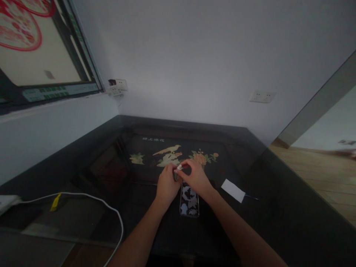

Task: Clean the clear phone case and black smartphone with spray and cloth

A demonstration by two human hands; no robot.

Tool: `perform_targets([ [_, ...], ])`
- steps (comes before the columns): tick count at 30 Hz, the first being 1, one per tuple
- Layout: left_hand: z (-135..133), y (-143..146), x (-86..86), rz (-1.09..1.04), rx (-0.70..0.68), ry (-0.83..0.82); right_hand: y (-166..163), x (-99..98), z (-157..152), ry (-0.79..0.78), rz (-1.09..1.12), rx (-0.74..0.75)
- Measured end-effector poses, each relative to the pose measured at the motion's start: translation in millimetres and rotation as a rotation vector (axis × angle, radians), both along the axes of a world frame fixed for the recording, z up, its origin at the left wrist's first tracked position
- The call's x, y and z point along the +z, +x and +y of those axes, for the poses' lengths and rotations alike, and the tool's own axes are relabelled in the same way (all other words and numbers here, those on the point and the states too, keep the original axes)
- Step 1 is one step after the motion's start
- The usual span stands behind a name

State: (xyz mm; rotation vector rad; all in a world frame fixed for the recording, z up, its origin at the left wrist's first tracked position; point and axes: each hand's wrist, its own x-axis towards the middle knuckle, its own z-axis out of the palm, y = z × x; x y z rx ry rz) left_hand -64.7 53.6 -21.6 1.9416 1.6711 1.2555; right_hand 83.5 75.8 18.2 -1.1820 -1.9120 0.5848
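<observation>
Both my hands meet over the middle of a dark glass-topped table [278, 222]. My left hand [167, 183] and my right hand [196, 176] are closed, pinching a small white and red object [180, 167] between their fingertips; I cannot make out what it is. Just below the hands a phone [189, 202] with a patterned grey and white case lies flat on the table, its far end hidden under my hands.
A white slip of paper [233, 190] lies right of the phone. A white cable [91, 200] with a yellow tag loops across the left side. Wall sockets [118, 87] sit in the corner, and another socket [262, 96] is on the back wall. Wooden floor [319, 170] is at right.
</observation>
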Motion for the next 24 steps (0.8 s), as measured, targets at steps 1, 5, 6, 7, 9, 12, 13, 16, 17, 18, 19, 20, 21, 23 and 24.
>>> perform_targets([
  [1,0.1,0.1,0.0,0.002,0.000,-0.007,-2.2,-0.7,2.5,0.000,-0.001,0.018],
  [5,1.5,-0.4,-1.2,0.006,0.013,-0.028,-6.1,-1.8,8.6,0.015,0.005,0.058],
  [6,1.8,-0.5,-1.5,0.005,0.014,-0.032,-6.2,-1.3,9.0,0.022,0.003,0.072],
  [7,2.0,-0.5,-1.8,0.003,0.016,-0.036,-6.0,-0.5,9.0,0.029,-0.002,0.088],
  [9,2.1,-0.3,-2.2,0.000,0.017,-0.041,-4.9,1.8,8.0,0.038,-0.021,0.114],
  [12,2.2,0.5,-2.4,-0.002,0.011,-0.037,-2.5,5.8,5.7,0.033,-0.049,0.145],
  [13,2.3,0.7,-2.3,-0.002,0.010,-0.035,-1.7,6.9,5.3,0.028,-0.056,0.155],
  [16,2.3,0.9,-1.4,0.003,0.012,-0.039,-0.6,9.5,5.7,0.006,-0.071,0.178],
  [17,2.2,0.7,-1.0,0.008,0.014,-0.044,-0.8,10.4,6.5,-0.002,-0.073,0.174],
  [18,2.1,0.5,-0.6,0.014,0.019,-0.049,-1.3,11.5,7.5,-0.009,-0.077,0.160],
  [19,2.1,0.3,-0.4,0.018,0.023,-0.053,-2.1,12.9,8.7,-0.013,-0.086,0.140],
  [20,2.1,0.0,-0.3,0.020,0.026,-0.056,-2.9,14.6,9.8,-0.016,-0.104,0.120],
  [21,2.1,-0.2,-0.5,0.018,0.027,-0.057,-3.7,16.6,10.9,-0.020,-0.129,0.105],
  [23,2.6,-0.6,-1.5,0.007,0.027,-0.058,-4.4,21.1,12.8,-0.030,-0.188,0.105],
  [24,2.9,-0.8,-2.3,-0.001,0.027,-0.060,-4.2,23.1,13.7,-0.036,-0.212,0.117],
])
